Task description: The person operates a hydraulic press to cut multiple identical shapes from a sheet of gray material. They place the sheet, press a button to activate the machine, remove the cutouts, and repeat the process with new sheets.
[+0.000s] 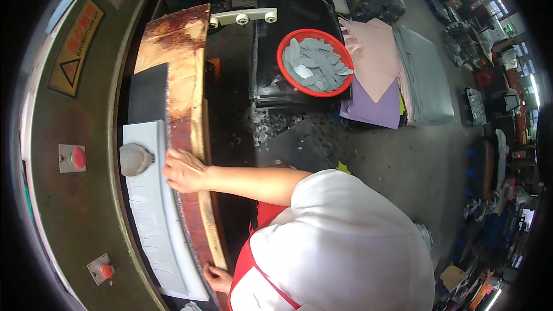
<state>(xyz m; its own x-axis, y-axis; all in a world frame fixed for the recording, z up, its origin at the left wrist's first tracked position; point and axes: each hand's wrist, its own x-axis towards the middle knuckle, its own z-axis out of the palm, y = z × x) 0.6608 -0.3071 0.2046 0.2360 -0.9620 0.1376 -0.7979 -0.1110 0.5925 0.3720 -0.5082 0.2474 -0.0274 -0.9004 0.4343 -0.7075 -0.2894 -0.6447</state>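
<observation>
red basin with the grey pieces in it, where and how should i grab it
Probably take the red basin two-handed, at opposite sides of its rim, from above: it is round and open-topped, its rim mostly uncovered, and the grey pieces heaped inside hinder a deeper grip.

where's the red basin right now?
Head view, upper part, just right of centre: the red basin, holding grey pieces, sits on a black surface, left of the pink sheets.

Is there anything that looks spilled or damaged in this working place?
Yes: pale scraps lie scattered on the floor, outside the red basin of grey pieces. The wooden board looks stained with dark red blotches.
</observation>
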